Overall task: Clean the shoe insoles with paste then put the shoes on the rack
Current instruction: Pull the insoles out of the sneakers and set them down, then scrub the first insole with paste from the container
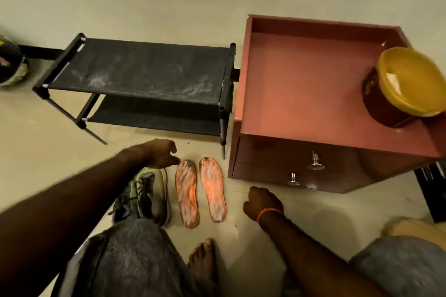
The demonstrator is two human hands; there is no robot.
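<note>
The pale floor (277,243) carries everything, against a plain wall. The pink cabinet (313,94) stands right of the black two-tier rack (142,72), whose shelves hold no shoes; a yellow-rimmed tub (407,87), probably the paste, sits on the tabletop. The shoes (144,194) lie beside the two orange insoles (200,191), already smeared white, so cleaning looks under way. Next comes scrubbing or refitting them. The left hand (161,153) reaches over, grip loosely curled, holding nothing; the right hand (261,202) is fisted, empty.
</note>
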